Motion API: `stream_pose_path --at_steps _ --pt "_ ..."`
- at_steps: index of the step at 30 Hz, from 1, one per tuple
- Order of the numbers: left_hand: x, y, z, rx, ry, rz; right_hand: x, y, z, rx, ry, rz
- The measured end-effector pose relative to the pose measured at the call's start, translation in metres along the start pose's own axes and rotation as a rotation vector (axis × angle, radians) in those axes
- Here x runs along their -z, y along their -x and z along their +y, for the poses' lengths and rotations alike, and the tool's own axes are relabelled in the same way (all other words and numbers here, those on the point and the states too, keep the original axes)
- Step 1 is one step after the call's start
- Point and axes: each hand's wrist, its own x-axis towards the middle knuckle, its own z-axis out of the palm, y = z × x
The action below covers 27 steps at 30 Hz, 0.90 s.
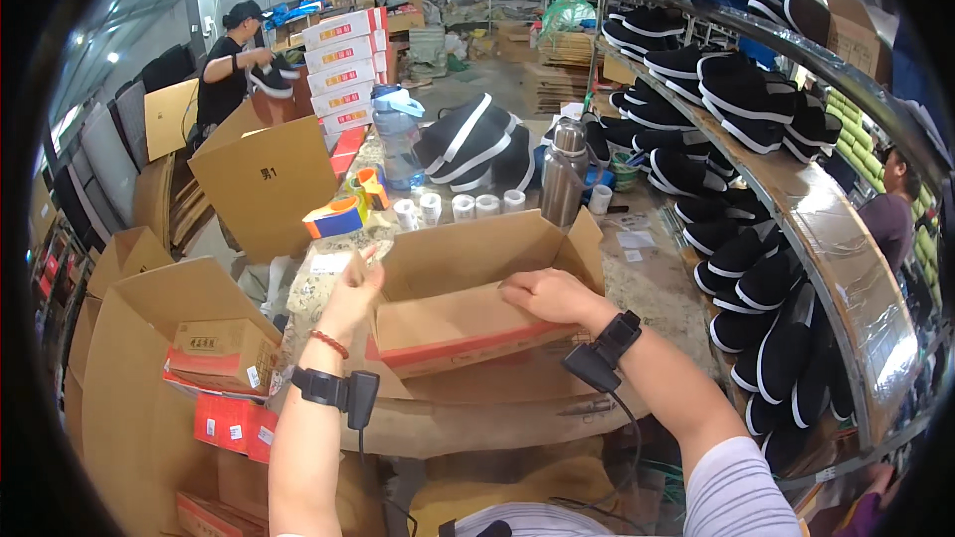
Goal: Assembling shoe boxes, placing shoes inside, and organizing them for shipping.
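Observation:
In front of me stands an open brown cardboard box (453,326) with a red strip along its lower edge. The right hand (552,298) is closed over the top edge of its near panel, fingers curled inward. At the box's left end my left hand (353,293) grips a cardboard end flap bearing a white label (330,263); its fingertips are partly hidden. Both wrists carry black strapped devices, and a red beaded bracelet (328,343) circles the left one. Below the box lies a larger brown cardboard sheet or flap (477,426).
Behind the box are tape dispensers (338,217), white rolls (463,207), a blue water jug (398,144), a steel flask (564,179) and black shoes (477,149). A shoe-laden rack (826,239) curves along the right. A large carton (129,338) holds boxes at left; a co-worker (229,70) handles shoes beyond.

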Motion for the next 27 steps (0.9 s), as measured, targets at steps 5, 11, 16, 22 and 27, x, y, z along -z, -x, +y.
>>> stream_pose_path --at_steps 5,11,16,22,27 --pt "-0.033 0.014 0.004 -0.152 -0.257 0.013 -0.001 0.002 -0.006 0.222 0.075 0.223" --pt "-0.056 0.022 0.012 -0.258 -0.443 0.092 0.049 -0.005 0.056 -0.005 -0.639 1.13" --pt "-0.038 0.02 -0.016 -0.216 -0.118 0.099 -0.003 0.0 0.057 0.112 -0.167 0.613" --pt "-0.073 0.045 0.035 -0.267 -1.041 0.139 0.02 0.015 0.04 -0.018 -0.023 0.316" --pt "-0.072 0.042 0.03 -0.4 -0.947 0.149 0.021 0.029 0.043 0.004 -0.02 0.449"
